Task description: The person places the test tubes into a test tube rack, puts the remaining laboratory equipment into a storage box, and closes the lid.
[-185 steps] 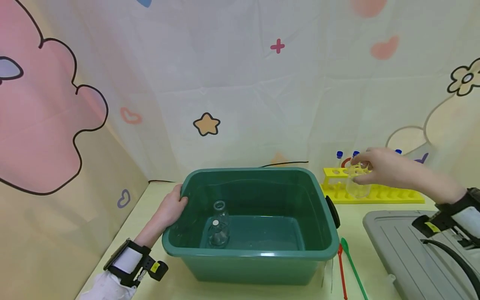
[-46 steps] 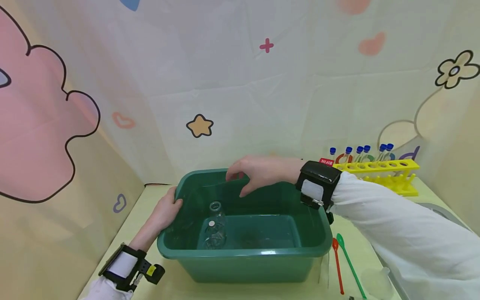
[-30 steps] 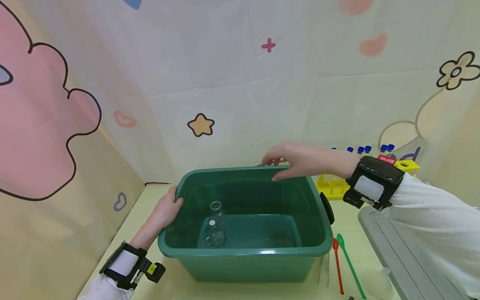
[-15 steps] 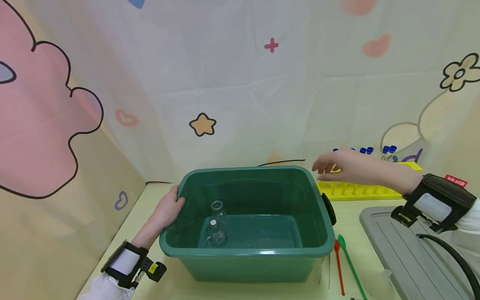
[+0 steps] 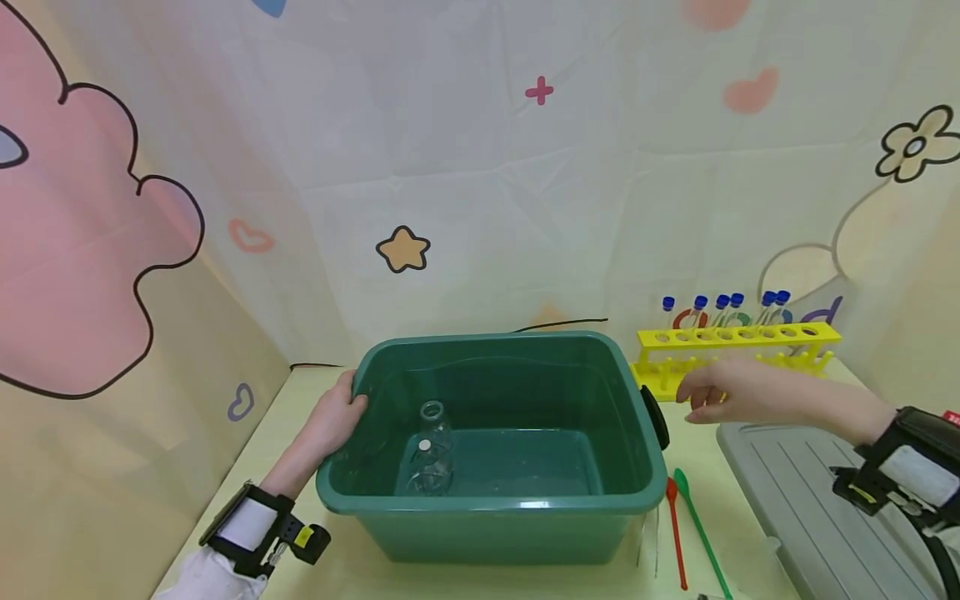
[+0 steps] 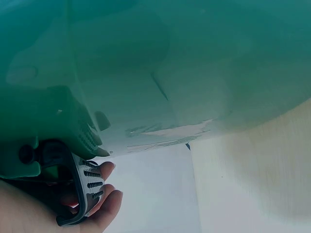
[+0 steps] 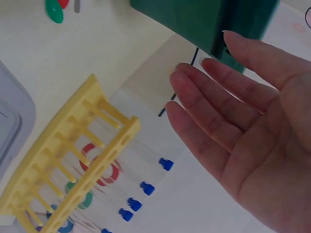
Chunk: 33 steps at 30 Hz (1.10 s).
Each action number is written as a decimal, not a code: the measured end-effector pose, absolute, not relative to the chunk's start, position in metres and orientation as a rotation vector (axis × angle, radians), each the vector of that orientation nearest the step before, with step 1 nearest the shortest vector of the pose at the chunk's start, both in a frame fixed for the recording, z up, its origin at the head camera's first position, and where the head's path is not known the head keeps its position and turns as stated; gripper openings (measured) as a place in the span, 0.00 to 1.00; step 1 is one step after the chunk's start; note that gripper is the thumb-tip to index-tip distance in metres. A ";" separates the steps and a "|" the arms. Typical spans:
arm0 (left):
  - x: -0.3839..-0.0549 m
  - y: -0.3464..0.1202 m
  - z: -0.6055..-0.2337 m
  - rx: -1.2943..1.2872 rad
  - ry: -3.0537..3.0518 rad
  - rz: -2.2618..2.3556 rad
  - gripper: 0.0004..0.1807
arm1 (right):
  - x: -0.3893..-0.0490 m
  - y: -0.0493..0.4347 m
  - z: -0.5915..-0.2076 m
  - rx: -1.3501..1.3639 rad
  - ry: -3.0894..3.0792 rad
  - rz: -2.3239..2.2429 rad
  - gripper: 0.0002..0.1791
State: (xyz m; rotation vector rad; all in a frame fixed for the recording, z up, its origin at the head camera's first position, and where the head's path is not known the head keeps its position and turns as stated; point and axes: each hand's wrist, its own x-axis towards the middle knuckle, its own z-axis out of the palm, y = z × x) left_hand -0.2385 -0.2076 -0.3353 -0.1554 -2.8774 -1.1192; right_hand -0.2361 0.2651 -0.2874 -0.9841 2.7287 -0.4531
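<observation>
A deep green plastic tub (image 5: 495, 529) stands on the table. My left hand (image 5: 333, 421) is at its left rim; in the left wrist view its fingers curl round the tub's black and grey handle (image 6: 94, 179). Inside the tub, toward the left, are a clear glass vessel with an open round mouth (image 5: 432, 414) and a clear, white-topped one (image 5: 431, 475) in front of it. My right hand (image 5: 750, 390), empty with relaxed fingers, hovers right of the tub, before the yellow test tube rack (image 5: 738, 335). Its palm shows bare in the right wrist view.
Several blue-capped test tubes (image 5: 701, 307) show behind the rack. A red spoon (image 5: 675, 525) and a green spoon (image 5: 697, 517) lie right of the tub. The grey lid (image 5: 780, 467) lies at the right. A printed curtain (image 5: 480, 167) hangs behind the table.
Over six seconds ago my right hand held a clear vessel before the rack; now it is empty. Since then it has passed over the tub and swung back right and down. My left hand stays put.
</observation>
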 end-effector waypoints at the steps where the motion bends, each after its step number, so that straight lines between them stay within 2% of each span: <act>1: -0.239 -0.208 -0.336 -0.153 -2.877 -1.120 0.22 | -0.235 0.267 -0.290 -0.970 2.712 -0.465 0.13; 14: -0.238 -0.208 -0.335 -0.167 -2.868 -1.124 0.22 | -0.225 0.286 -0.337 -0.581 2.462 -0.415 0.19; 22: -0.237 -0.208 -0.334 -0.161 -2.869 -1.144 0.22 | -0.257 0.349 -0.437 -0.572 2.374 -0.321 0.24; 24: -0.237 -0.208 -0.334 -0.160 -2.866 -1.154 0.22 | -0.253 0.350 -0.439 -0.551 2.361 -0.338 0.21; 31: -0.237 -0.208 -0.334 -0.153 -2.866 -1.136 0.22 | -0.203 0.300 -0.373 -0.330 2.351 -0.416 0.16; 33: -0.237 -0.208 -0.334 -0.152 -2.869 -1.133 0.22 | -0.196 0.293 -0.365 -0.303 2.346 -0.420 0.15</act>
